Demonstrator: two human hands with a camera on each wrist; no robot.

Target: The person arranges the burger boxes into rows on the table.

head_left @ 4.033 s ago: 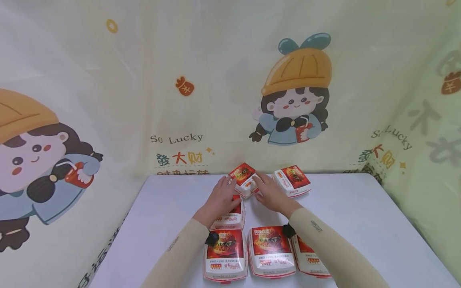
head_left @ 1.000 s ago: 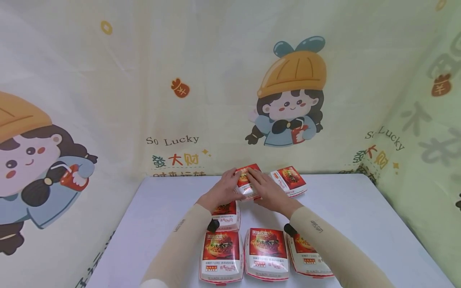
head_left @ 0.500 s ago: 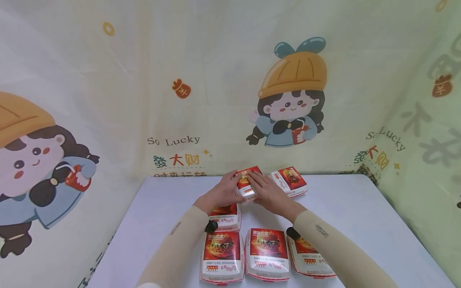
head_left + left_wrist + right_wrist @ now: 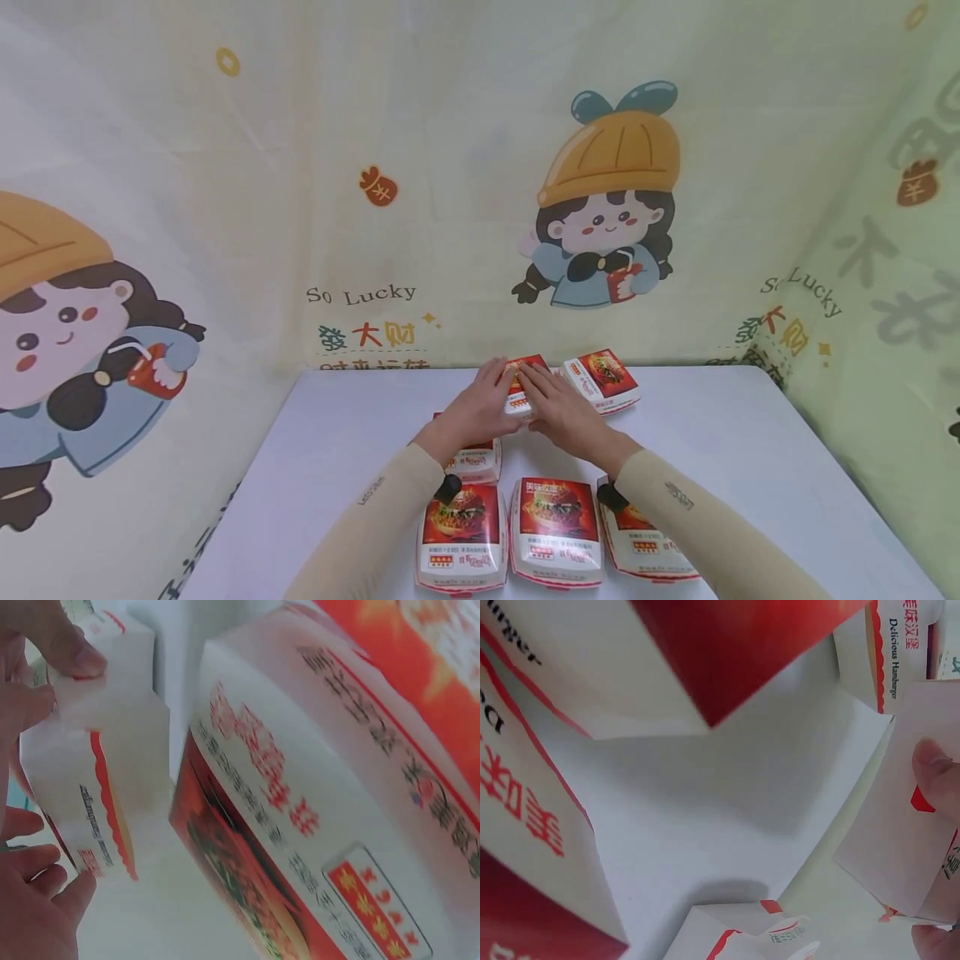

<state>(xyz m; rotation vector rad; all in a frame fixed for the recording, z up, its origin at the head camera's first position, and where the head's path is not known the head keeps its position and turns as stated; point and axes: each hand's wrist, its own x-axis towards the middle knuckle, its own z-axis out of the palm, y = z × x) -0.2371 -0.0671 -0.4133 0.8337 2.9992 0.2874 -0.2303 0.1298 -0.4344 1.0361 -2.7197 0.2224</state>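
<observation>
At the back of the table, both hands hold a small burger box point(image 4: 517, 402) with a red burger picture on its lid. My left hand point(image 4: 474, 410) grips its left side, thumb along the near side. From the right, my right hand point(image 4: 566, 408) lays its fingers over the lid, with the thumb low at the near side. In the left wrist view a thumb point(image 4: 79, 660) presses the white side of the held box point(image 4: 127, 780), and the other hand's fingers show below. The right wrist view shows a thumb point(image 4: 934, 769) against the white card.
Close to the right hand stands another burger box point(image 4: 609, 375). A box point(image 4: 480, 467) lies partly under the left wrist. Along the front sit a left box point(image 4: 462, 533), a middle box point(image 4: 557, 533) and a right box point(image 4: 648, 554) partly covered by the sleeve. A printed cloth hangs behind.
Since four seconds ago the held box has turned from a diagonal to nearly straight, shifting slightly right. In the last half second, box and hands have dipped slightly toward the viewer. Other boxes stay put.
</observation>
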